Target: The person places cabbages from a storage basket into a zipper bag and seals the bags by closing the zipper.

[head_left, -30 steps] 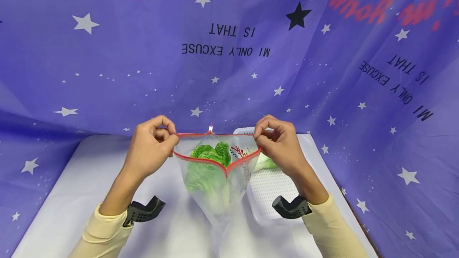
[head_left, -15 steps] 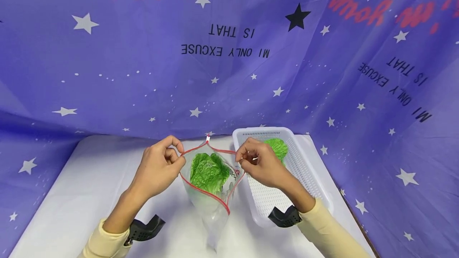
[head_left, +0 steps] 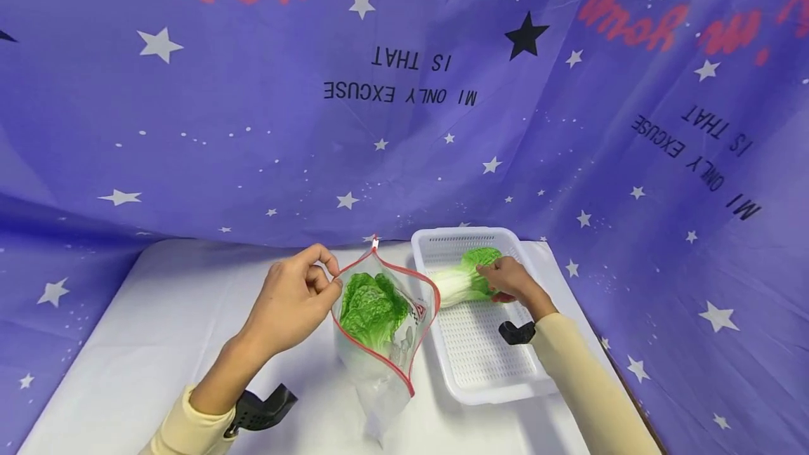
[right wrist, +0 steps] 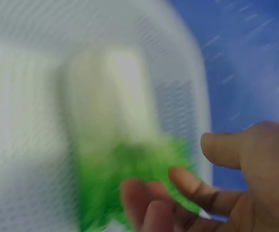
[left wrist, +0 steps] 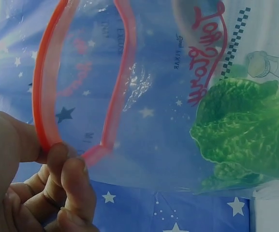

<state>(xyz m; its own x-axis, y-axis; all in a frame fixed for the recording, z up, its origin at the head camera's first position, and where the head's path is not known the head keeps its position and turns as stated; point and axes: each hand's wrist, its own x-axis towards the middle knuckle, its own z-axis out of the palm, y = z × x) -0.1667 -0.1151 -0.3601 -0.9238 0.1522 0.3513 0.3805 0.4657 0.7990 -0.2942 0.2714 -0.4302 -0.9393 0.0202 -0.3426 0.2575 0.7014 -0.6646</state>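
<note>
My left hand [head_left: 292, 304] pinches the left edge of a clear zip bag [head_left: 382, 399] between thumb and fingers. The bag's red-rimmed mouth gapes, and a green napa cabbage [head_left: 373, 311] sits inside. In the left wrist view the red zip strip [left wrist: 117, 96] runs into the fingertips. My right hand [head_left: 510, 279] is over the leafy end of another napa cabbage [head_left: 456, 284], which lies in a white basket [head_left: 468, 393]. The right wrist view is blurred; there the thumb stands apart from the fingers, which reach over the green leaves.
A white zip slider [head_left: 376, 244] sits at the far corner of the bag's mouth. White cloth covers the table [head_left: 221, 286]. A purple starry curtain [head_left: 284, 160] stands behind and to the right, close to the basket's far end.
Both hands lowered the bag and widened its mouth. My right hand then let go of its edge and moved right to the cabbage in the basket. The left hand kept its pinch.
</note>
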